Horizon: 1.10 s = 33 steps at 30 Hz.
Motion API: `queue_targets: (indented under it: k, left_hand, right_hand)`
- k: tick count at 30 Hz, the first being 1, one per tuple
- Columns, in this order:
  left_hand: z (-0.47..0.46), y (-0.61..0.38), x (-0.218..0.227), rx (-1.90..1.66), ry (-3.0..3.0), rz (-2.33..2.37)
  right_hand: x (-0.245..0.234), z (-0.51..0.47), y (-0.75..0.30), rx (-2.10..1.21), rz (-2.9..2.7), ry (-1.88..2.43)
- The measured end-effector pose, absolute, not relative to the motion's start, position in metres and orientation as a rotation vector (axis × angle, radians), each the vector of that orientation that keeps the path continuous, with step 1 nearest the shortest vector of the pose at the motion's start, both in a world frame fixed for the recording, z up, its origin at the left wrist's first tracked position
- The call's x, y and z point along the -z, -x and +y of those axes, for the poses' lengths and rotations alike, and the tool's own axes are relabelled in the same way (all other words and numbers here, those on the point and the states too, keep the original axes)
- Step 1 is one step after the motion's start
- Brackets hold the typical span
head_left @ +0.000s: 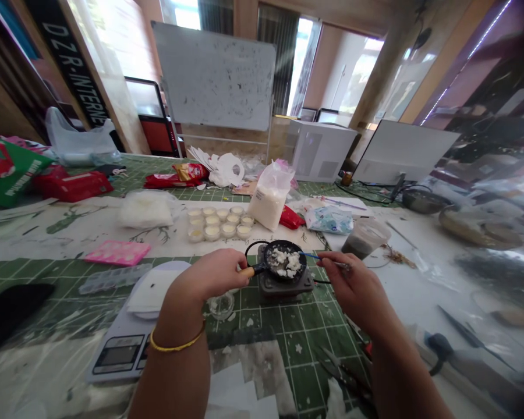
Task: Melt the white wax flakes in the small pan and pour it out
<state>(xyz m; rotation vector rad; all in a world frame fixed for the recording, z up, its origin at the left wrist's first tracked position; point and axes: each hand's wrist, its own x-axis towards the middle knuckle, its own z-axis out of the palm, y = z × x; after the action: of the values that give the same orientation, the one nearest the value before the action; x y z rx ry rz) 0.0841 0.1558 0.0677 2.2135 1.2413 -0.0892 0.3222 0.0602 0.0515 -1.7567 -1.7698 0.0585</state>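
Observation:
My left hand (216,273) grips the wooden handle (247,271) of a small black pan (300,262) and holds it tilted above a small grey portable stove (286,288). Inside the pan lie white chunks of a waxy-looking solid (283,262). My right hand (353,288) pinches a thin blue-handled tool (325,258), whose tip reaches toward the pan's rim. Its exact kind is hard to tell. Several small round cups with pale contents (216,224) stand beyond the pan. A gold bangle (177,343) circles my left wrist.
A green cutting mat (297,343) covers the table. A digital scale (117,355), a pink mould (117,252), a bag of white granules (268,195) and a plastic cup with dark contents (364,238) stand around the hands. A whiteboard (213,75) rises behind the table.

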Motion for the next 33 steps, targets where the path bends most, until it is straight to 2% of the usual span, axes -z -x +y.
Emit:
queue_targets:
  k: [8,18,25,33]
  left_hand:
    - [0.157,-0.085,-0.066,0.088,-2.214,1.239]
    - [0.156,-0.085,-0.068,0.100,-2.187,1.248]
    - [0.157,-0.082,-0.065,0.090,-2.216,1.226]
    - [0.156,-0.084,-0.067,0.087,-2.202,1.245]
  right_hand:
    - [-0.052,0.053,-0.314,-0.344,-1.874,1.658]
    - [-0.054,0.059,-0.324,-0.059,-1.733,1.794]
    - [-0.052,0.056,-0.316,-0.303,-1.875,1.679]
    - [-0.056,0.054,-0.321,-0.235,-1.753,1.739]
